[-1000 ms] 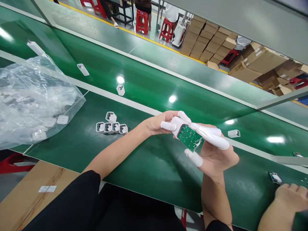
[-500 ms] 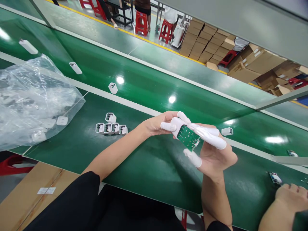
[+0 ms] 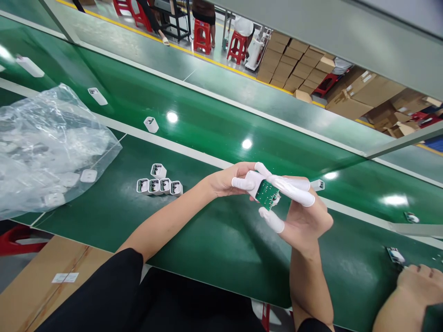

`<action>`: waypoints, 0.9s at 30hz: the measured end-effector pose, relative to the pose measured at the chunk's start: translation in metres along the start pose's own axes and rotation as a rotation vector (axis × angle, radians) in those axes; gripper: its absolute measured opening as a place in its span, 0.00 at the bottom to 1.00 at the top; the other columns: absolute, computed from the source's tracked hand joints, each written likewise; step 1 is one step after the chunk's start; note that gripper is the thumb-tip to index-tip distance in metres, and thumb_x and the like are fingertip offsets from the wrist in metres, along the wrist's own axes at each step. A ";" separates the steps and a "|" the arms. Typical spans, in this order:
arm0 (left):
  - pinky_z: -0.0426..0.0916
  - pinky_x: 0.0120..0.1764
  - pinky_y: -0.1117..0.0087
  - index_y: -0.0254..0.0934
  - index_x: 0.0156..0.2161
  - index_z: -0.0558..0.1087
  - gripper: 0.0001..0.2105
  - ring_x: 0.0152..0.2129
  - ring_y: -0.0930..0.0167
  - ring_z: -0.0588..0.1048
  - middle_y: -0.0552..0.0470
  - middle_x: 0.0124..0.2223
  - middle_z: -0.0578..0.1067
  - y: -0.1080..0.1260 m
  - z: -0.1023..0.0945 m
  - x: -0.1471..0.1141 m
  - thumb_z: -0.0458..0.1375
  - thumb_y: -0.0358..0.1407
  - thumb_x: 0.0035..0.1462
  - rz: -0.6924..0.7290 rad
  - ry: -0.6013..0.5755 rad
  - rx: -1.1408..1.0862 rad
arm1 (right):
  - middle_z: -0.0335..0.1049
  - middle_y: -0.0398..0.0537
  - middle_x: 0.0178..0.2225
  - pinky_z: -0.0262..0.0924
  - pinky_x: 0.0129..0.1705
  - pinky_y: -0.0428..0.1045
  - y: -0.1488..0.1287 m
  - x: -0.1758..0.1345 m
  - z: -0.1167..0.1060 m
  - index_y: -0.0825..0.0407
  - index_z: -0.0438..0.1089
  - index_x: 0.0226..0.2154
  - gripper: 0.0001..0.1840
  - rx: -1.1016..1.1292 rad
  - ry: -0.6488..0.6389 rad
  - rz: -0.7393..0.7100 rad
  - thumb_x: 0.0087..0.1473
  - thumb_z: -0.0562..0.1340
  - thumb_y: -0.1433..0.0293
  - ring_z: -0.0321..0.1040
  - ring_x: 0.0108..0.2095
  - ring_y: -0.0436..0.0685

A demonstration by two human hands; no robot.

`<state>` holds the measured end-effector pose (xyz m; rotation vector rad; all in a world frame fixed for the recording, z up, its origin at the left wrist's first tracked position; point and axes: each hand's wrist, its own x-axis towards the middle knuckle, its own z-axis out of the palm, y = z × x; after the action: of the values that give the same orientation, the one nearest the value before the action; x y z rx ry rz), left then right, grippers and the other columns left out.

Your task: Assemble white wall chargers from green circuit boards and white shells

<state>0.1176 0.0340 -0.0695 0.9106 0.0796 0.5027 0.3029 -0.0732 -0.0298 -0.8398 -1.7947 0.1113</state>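
My left hand (image 3: 235,180), with white finger cots on its fingertips, grips a white plastic housing (image 3: 254,182). A green circuit board (image 3: 266,194) sticks out of the housing's open end, partly inside it. My right hand (image 3: 294,203), also in finger cots, has its fingers along the board's upper edge and its thumb by the lower corner. Whether the thumb touches the board is hard to tell. Left of my hands, a group of white housings (image 3: 159,185) stands on the green table, open ends up, with parts showing inside.
A clear plastic bag (image 3: 58,147) of white pieces lies at the left. Along the green belt (image 3: 207,124) beyond lie spaced housings (image 3: 151,124) and a circuit board (image 3: 411,217). Another person's hand (image 3: 418,283) is at lower right, near a circuit board (image 3: 395,255).
The circuit board has slid deeper into the housing, and my right hand has moved left with it. On the belt, the housings and the board have shifted left.
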 end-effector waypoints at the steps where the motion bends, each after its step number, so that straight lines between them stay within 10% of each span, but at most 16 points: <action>1: 0.76 0.30 0.72 0.38 0.43 0.79 0.30 0.25 0.72 0.79 0.48 0.35 0.83 -0.001 0.001 0.000 0.82 0.54 0.42 -0.006 0.005 -0.006 | 0.85 0.49 0.48 0.81 0.43 0.66 0.000 0.000 0.000 0.37 0.76 0.65 0.38 -0.024 -0.005 0.009 0.53 0.78 0.70 0.83 0.47 0.69; 10: 0.74 0.33 0.68 0.37 0.41 0.78 0.31 0.29 0.68 0.79 0.46 0.35 0.81 -0.011 0.009 0.007 0.80 0.60 0.45 0.061 0.071 -0.084 | 0.77 0.58 0.66 0.79 0.56 0.72 0.010 0.001 -0.004 0.39 0.62 0.76 0.59 -0.252 -0.104 -0.075 0.48 0.85 0.60 0.78 0.60 0.76; 16: 0.76 0.40 0.66 0.36 0.39 0.81 0.28 0.35 0.66 0.80 0.45 0.37 0.81 -0.025 0.021 0.013 0.77 0.60 0.50 0.069 0.092 -0.183 | 0.81 0.54 0.60 0.80 0.51 0.67 0.016 0.001 -0.005 0.36 0.69 0.71 0.48 -0.285 -0.096 -0.112 0.52 0.81 0.70 0.81 0.56 0.72; 21: 0.77 0.40 0.65 0.38 0.47 0.80 0.25 0.36 0.64 0.81 0.44 0.42 0.83 -0.018 0.026 0.008 0.73 0.58 0.59 0.138 0.212 -0.035 | 0.84 0.54 0.55 0.80 0.51 0.65 0.033 -0.001 -0.008 0.42 0.77 0.62 0.39 0.076 -0.011 0.166 0.50 0.83 0.59 0.83 0.50 0.68; 27: 0.79 0.42 0.65 0.40 0.57 0.78 0.33 0.37 0.65 0.83 0.45 0.45 0.83 -0.016 0.023 0.007 0.82 0.43 0.47 0.324 0.292 0.191 | 0.84 0.58 0.53 0.80 0.53 0.64 0.052 -0.001 0.006 0.46 0.79 0.53 0.38 0.486 0.141 0.478 0.51 0.76 0.37 0.83 0.53 0.69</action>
<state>0.1365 0.0125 -0.0672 1.0369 0.2515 0.9407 0.3235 -0.0330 -0.0564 -0.8745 -1.3227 0.7488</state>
